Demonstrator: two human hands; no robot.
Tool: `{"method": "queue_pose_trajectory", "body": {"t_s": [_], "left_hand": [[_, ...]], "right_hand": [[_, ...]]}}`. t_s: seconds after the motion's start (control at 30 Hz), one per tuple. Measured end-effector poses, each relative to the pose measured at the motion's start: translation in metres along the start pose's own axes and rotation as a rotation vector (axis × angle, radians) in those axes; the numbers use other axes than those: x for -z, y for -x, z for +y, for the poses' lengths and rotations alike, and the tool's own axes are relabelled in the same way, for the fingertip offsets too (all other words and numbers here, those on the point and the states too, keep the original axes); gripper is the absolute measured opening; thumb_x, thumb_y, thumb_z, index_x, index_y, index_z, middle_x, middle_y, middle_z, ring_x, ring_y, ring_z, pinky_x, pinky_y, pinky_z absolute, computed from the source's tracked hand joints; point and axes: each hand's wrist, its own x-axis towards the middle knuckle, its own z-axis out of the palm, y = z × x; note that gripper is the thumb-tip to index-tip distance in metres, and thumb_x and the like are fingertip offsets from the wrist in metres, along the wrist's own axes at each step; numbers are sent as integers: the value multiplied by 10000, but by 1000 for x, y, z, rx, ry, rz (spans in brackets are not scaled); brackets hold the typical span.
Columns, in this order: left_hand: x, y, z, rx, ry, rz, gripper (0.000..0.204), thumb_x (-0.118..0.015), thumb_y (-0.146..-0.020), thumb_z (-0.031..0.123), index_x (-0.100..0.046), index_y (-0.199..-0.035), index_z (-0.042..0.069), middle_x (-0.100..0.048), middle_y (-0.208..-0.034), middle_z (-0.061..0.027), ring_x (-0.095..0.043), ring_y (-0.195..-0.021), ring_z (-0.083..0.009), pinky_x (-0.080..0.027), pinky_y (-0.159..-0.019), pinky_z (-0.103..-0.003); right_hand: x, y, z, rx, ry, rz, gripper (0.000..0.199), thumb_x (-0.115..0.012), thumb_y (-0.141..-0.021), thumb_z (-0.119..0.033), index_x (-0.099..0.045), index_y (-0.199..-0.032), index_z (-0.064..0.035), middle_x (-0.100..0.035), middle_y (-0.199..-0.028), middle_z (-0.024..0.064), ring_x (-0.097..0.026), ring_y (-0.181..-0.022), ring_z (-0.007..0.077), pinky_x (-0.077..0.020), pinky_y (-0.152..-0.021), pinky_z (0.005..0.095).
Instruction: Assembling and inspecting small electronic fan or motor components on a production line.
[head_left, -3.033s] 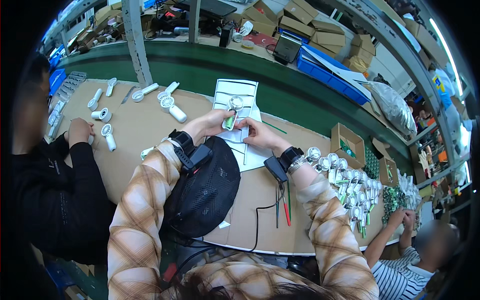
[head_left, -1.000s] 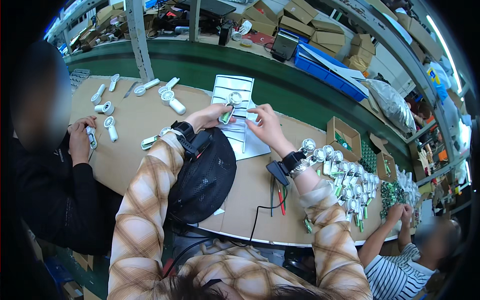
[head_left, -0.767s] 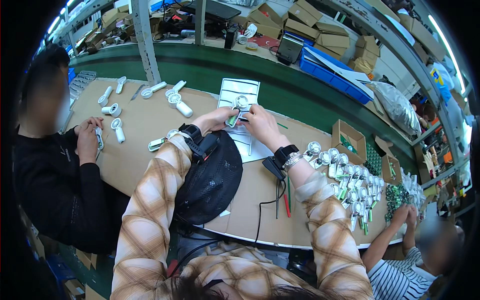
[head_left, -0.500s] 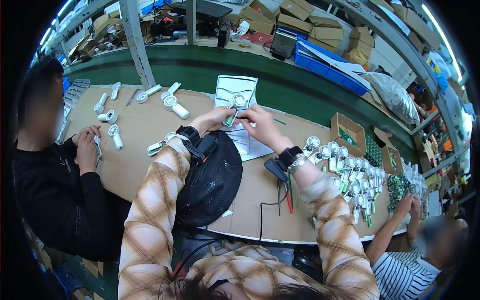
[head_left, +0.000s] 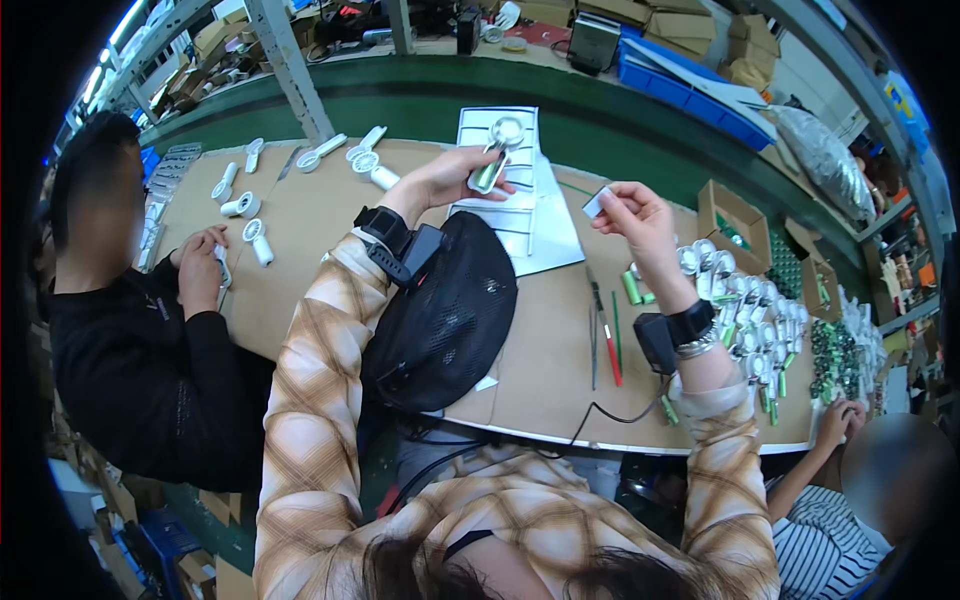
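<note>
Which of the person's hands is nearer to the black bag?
Left. The left hand holds a fan part just beyond the far end of the bag; the right hand, pinching a small white piece, is farther off to its right.

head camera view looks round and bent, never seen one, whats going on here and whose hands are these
There is no robot: these are a person's bare hands, seen from above by a wide fisheye camera worn on the head, which bends straight edges. The left hand holds a white round-headed device over white sheets. The right hand pinches a small pale piece. On the brown tabletop lie a black mesh bag, a red-handled tool, white fan-like parts at left and many round-headed pieces at right. One co-worker is at left, another at lower right.
</note>
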Motion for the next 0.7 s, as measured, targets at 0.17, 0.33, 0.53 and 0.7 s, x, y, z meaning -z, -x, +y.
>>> {"method": "queue_pose_trajectory", "body": {"t_s": [0.17, 0.33, 0.53, 0.7], "left_hand": [[-66, 56, 16, -171, -9, 38, 314, -401, -952, 224, -452, -1117, -39, -568, -936, -110, -590, -882, -207, -512, -751, -313], [-131, 107, -23, -218, 363, -18, 322, -391, -956, 229, -418, -1176, -5, -552, -931, -76, -554, -791, -158, -470, -704, -284], [-179, 139, -54, -207, 474, -22, 401, -319, -960, 305, -406, -1207, 1, -539, -945, -82, -537, -810, -156, -458, -709, -290], [-197, 140, -64, -144, 510, 134, 476, -254, -953, 392, -409, -1211, 23, -537, -965, -75, -527, -827, -153, -454, -705, -289]], "right_hand": [[-16, 33, -35, 8, -26, -59, 176, -581, -863, -106, -564, -992, 13, -630, -805, 77, -625, -695, 122, -507, -633, 214], [-24, 67, -61, 93, -43, -206, 124, -596, -832, -70, -598, -927, 9, -584, -823, 70, -572, -723, 122, -467, -668, 219], [-36, 99, -69, 164, 238, -297, 87, -637, -773, -47, -637, -846, 1, -512, -845, 58, -486, -770, 121, -402, -687, 228], [-47, 109, -67, 198, 392, -358, 97, -661, -761, -65, -648, -839, -10, -487, -830, 43, -469, -773, 110, -376, -664, 218]]}}
